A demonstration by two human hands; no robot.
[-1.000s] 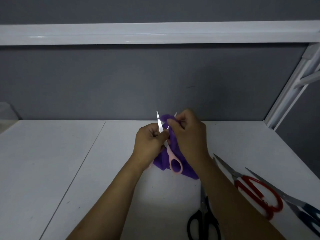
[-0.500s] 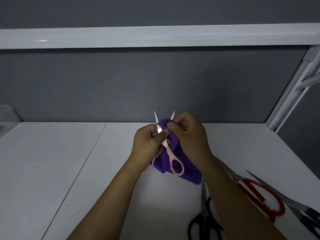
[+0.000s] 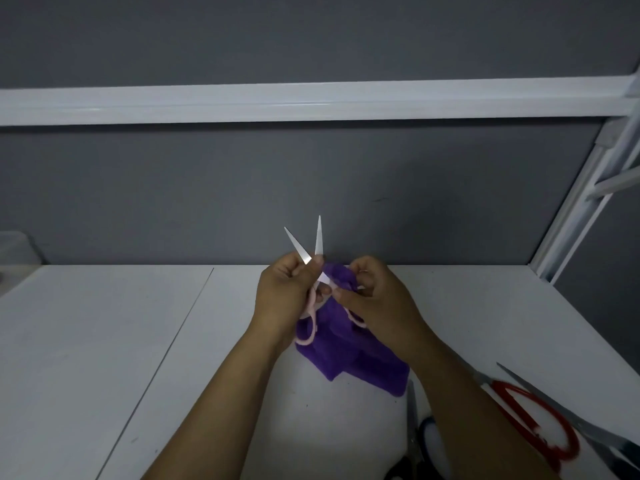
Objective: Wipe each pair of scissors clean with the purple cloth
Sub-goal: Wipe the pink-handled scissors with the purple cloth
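Right forearm (image 3: pixel 467 410) half-covers black scissors (image 3: pixel 411 420) — red scissors (image 3: pixel 502 388) alongside.

Bare left hand (image 3: pixel 282 299), right hand (image 3: pixel 379 301), bare forearms (image 3: pixel 221 403)

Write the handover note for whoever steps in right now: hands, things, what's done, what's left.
Left hand: grips the pink scissors near the pivot, blades spread, tips pointing up.
Right hand: pinches the purple cloth against the scissors; the cloth hangs toward the table.
Red scissors, black scissors and a dark-handled pair lie on the table at the right, no hand on them.
Done: pink pair is mid-wipe; whether the others are clean cannot be told.
Left: finish the pink pair, then wipe any pair not done.
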